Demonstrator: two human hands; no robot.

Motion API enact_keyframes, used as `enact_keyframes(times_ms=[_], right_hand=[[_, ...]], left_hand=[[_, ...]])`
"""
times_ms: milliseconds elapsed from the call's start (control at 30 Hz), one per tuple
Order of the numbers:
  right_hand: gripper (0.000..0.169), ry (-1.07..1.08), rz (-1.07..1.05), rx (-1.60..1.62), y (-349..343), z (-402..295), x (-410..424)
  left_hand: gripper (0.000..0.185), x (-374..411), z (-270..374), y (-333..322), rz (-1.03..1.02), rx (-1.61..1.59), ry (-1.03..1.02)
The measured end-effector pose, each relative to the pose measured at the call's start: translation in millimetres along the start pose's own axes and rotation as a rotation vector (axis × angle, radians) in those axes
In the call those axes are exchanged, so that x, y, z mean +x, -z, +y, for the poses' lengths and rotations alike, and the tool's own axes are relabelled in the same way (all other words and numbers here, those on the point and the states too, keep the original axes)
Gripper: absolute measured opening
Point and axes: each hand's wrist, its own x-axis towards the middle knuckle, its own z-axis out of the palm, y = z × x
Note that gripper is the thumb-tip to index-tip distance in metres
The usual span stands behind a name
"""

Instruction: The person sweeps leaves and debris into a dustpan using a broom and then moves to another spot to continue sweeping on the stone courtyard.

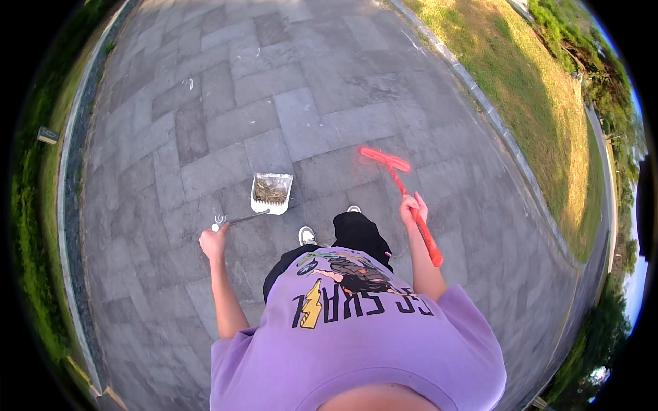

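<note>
My left hand [213,241] is closed around the top of the long grey handle [249,217] of a dustpan. The white dustpan [277,207] is low over or on the paving, ahead of my feet; which of the two I cannot tell. Dry grass or similar plant debris [271,191] lies inside it. In my right hand [414,209] is the red handle of a broom [397,177], held at a slant. Its red head [384,159] points away from me, to the right of the dustpan and apart from it.
Grey stone paving [231,118] stretches around me, with a few small pale bits on it. A stone kerb [475,95] and grass [519,103] border it on the right. Another kerb [66,180] runs along the left, with a small box-like fixture [48,135] beyond it.
</note>
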Motion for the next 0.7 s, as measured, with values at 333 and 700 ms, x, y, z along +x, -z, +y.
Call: enact_keyframes(times_ms=[333, 700], right_hand=[[0.033, -0.229, 0.535, -0.996, -81.5, -76.2, 178.1], [0.049, -0.044, 0.515, -2.511, -66.2, -92.9, 352.7]], left_hand=[[0.039, 12.4, 139.8, -31.1, -0.118, 0.142, -0.126], [0.041, 37.5, 260.5, -79.6, -0.170, 0.252, -0.200]])
